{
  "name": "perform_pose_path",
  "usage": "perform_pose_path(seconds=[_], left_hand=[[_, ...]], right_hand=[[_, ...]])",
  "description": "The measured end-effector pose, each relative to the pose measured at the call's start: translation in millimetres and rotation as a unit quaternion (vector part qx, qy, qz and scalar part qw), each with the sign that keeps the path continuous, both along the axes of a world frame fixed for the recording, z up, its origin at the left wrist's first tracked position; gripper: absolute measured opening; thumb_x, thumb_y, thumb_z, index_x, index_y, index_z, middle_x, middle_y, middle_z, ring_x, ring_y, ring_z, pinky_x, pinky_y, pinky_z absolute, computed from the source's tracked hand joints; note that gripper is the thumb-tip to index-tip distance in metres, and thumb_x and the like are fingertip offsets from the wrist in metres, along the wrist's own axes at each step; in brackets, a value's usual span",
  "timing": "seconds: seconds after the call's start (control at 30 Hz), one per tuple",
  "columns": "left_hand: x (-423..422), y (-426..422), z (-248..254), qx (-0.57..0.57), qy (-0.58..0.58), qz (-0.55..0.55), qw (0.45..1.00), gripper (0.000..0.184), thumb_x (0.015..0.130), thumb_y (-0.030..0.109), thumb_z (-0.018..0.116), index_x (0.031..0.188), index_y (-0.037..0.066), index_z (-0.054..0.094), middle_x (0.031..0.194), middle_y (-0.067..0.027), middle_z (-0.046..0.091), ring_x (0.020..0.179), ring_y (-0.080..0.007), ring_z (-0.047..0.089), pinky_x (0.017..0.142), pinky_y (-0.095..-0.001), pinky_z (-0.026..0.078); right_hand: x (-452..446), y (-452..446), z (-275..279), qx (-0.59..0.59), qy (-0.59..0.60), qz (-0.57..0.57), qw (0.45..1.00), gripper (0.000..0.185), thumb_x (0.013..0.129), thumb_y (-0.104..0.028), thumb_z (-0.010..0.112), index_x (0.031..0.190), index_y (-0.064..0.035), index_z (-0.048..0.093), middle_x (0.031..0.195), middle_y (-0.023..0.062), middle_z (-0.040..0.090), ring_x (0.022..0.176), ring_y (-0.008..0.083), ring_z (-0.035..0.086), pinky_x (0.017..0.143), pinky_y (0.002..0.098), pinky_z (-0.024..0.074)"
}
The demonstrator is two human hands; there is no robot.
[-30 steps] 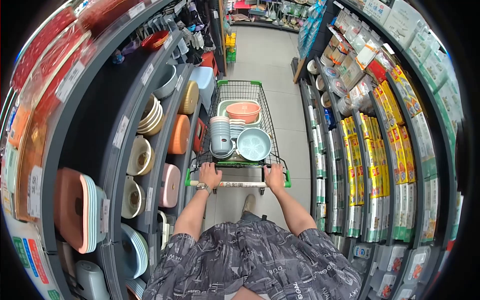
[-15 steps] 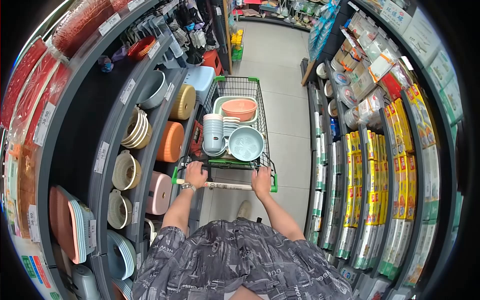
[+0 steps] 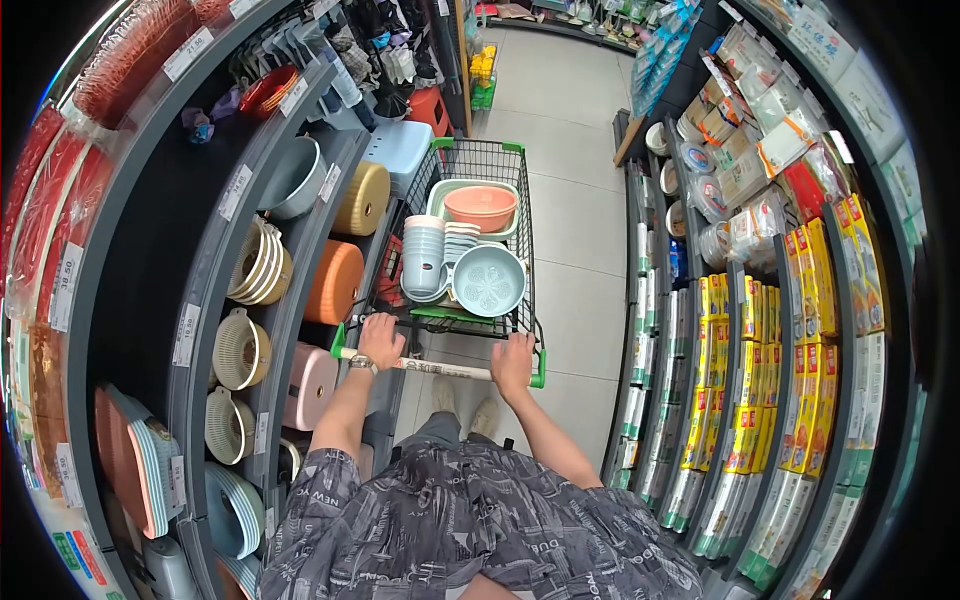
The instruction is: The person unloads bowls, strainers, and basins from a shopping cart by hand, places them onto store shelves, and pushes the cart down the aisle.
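My left hand [image 3: 381,341] is closed around the left part of the shopping cart handle [image 3: 445,369], and a watch is on that wrist. Near the handle's right end, my right hand [image 3: 513,366] grips the same bar. In the cart basket [image 3: 528,215] lies a light blue basin [image 3: 489,281] with a patterned bottom. To its left stands a stack of pale blue buckets or bins [image 3: 424,255]. Behind them a pink oval basin [image 3: 480,205] sits inside a pale larger basin [image 3: 437,200]. Other pale blue items are partly hidden beneath.
Close on the left, shelves hold colanders [image 3: 241,348], an orange plastic item [image 3: 334,283] and a grey basin [image 3: 293,180]. A light blue stool-like item [image 3: 398,150] stands beside the cart. Right-hand shelves carry yellow boxes [image 3: 745,420]. Tiled floor [image 3: 560,130] runs ahead between them.
The cart handle has shifted slightly left in view and slants more, both hands still on it. Both of my shoes now show below the handle; only one showed before.
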State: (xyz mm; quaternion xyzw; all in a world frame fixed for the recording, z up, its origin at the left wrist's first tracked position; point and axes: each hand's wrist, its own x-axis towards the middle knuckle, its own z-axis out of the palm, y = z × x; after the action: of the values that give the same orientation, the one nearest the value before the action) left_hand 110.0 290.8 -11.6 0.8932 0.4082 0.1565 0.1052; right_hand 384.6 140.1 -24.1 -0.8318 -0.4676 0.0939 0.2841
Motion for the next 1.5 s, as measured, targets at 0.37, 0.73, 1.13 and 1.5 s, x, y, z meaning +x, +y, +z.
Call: perform_pose_path(seconds=[0.37, 0.73, 1.13, 1.5], left_hand=[[8, 20, -6, -0.027, -0.038, 0.038, 0.998, 0.034, 0.078, 0.018, 0.064, 0.108, 0.002, 0.063, 0.106, -0.0156, 0.062, 0.109, -0.0335, 0.057, 0.102, -0.0455, 0.040], [23, 38, -8, -0.020, -0.106, 0.030, 0.994, 0.029, 0.083, 0.021, 0.064, 0.103, 0.000, 0.063, 0.102, -0.0173, 0.062, 0.104, -0.0366, 0.056, 0.099, -0.0469, 0.041], [29, 44, 0, -0.011, -0.151, 0.029, 0.988, 0.028, 0.083, 0.019, 0.064, 0.104, -0.001, 0.063, 0.102, -0.0173, 0.062, 0.104, -0.0348, 0.057, 0.098, -0.0463, 0.042], [31, 49, 0, -0.059, -0.150, 0.038, 0.986, 0.025, 0.088, 0.019, 0.065, 0.105, 0.001, 0.064, 0.104, -0.0152, 0.063, 0.105, -0.0343, 0.057, 0.099, -0.0463, 0.040]], right_hand=[[5, 21, 0, 0.007, 0.003, -0.023, 1.000, 0.029, 0.091, -0.018, 0.060, 0.101, 0.0087, 0.060, 0.111, 0.0277, 0.059, 0.126, 0.0491, 0.043, 0.105, 0.0526, 0.0404], [29, 41, -2, 0.009, -0.039, -0.020, 0.999, 0.041, 0.096, -0.035, 0.061, 0.097, 0.0057, 0.065, 0.106, 0.0260, 0.065, 0.119, 0.0448, 0.051, 0.097, 0.0507, 0.0469], [44, 52, 4, -0.029, -0.010, -0.042, 0.999, 0.034, 0.100, -0.028, 0.054, 0.092, 0.0028, 0.066, 0.100, 0.0231, 0.065, 0.111, 0.0408, 0.055, 0.094, 0.0497, 0.0459], [42, 58, 0, -0.013, -0.141, -0.030, 0.989, 0.032, 0.099, -0.025, 0.056, 0.086, 0.0017, 0.068, 0.096, 0.0222, 0.068, 0.111, 0.0434, 0.056, 0.097, 0.0515, 0.0428]])
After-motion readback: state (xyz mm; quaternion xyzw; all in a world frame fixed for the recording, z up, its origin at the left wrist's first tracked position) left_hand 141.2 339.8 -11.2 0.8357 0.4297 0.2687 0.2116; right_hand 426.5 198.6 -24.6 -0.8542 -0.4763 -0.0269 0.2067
